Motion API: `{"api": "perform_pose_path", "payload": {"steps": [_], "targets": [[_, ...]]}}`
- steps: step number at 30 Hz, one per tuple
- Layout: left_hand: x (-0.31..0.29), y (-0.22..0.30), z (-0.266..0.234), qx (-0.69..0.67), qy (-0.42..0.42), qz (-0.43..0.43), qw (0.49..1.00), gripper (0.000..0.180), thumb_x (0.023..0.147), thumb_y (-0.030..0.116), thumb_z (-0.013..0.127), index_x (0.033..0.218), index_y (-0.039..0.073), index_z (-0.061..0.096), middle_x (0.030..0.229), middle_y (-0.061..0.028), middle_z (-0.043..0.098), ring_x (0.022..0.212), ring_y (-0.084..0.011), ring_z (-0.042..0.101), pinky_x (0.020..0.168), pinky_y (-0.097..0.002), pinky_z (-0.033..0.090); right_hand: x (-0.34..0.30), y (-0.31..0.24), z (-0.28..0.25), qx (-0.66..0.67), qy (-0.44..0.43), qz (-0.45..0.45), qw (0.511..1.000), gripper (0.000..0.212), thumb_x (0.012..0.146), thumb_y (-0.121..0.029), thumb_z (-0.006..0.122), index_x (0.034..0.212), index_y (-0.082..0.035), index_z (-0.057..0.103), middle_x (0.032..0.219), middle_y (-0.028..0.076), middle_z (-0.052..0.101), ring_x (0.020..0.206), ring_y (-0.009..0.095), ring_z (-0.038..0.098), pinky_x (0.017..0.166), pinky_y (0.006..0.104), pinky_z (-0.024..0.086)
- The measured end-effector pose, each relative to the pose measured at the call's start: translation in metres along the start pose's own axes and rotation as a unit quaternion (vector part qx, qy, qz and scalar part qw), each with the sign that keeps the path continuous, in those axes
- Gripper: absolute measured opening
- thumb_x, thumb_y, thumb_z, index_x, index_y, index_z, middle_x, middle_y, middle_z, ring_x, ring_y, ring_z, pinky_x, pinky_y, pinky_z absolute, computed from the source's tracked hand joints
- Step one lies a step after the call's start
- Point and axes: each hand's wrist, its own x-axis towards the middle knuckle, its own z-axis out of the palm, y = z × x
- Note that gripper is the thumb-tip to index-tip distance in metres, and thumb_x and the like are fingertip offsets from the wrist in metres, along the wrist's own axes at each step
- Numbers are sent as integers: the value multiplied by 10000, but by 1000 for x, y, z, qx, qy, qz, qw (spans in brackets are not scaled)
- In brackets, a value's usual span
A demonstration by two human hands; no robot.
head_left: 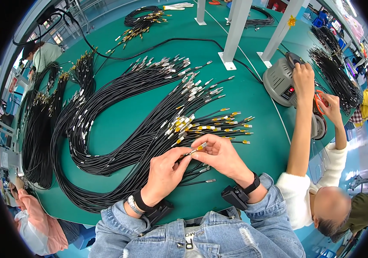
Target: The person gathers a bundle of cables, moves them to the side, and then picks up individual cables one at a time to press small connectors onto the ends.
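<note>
Pinch: left grip (164, 171) clamps a thin, round black cable end with a yellow band and silver metal tip (200, 148) between thumb and forefinger.
Tip side: right grip (222, 158) has its thumb against the cable just beside the left fingertips, forefinger curled above the band; whether it squeezes or merely steadies, cannot tell.
Bearing: cable end lies between the two sets of fingertips, just right of the left grip and in the hollow of the right one.
Long axis: slants away and rightward from the left fingertips, metal tip foremost.
Nearer hand: both at it; left on the cable side, right closer to the tip.
Look: slim, straight, yellow band bright against the dark sheath, tip shiny; finer detail too small to read.
Ahead of the grip: loose fan of black cable ends with yellow bands and silver tips (183, 123), tips mostly pointing right.
Left of the grip: long curved bundle of black cables (74, 182), bending round toward the fan.
Under all: smooth green worktop (263, 129).
Right of the grip, well apart: rounded grey machine with a red light (277, 79), a co-worker's hand (303, 77) on it.
</note>
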Motion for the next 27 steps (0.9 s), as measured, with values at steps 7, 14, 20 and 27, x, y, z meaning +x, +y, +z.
{"api": "perform_pose_path", "payload": {"steps": [7,14,20,27], "targets": [[1,-5,6,8,45,39,998,164,808,20,675,963,33,622,767,-90,665,536,-211,618,484,-287,483,2,0,0,-23,-4,29,999,121,867,-74,653,953,6,622,841,19,644,717,61,582,641,198,478],[-3,-10,10,33,58,42,997,122,793,5,694,874,11,602,714,-84,652,566,-174,636,485,-252,470,0,2,3,-50,32,20,998,108,862,-97,665,888,-2,621,783,3,635,659,48,566,594,185,460],[-2,-8,8,83,73,79,991,126,780,1,711,832,14,597,667,-71,638,518,-135,596,458,-224,429,0,1,3,-1,48,51,998,101,845,-88,677,825,-13,611,714,0,620,601,49,554,560,184,451],[-4,-11,10,29,74,67,995,120,783,-1,706,835,14,599,627,-49,614,454,-89,510,426,-221,376,-1,-3,4,32,56,67,996,98,832,-69,682,796,-16,608,690,2,609,582,54,552,547,191,451]]}}
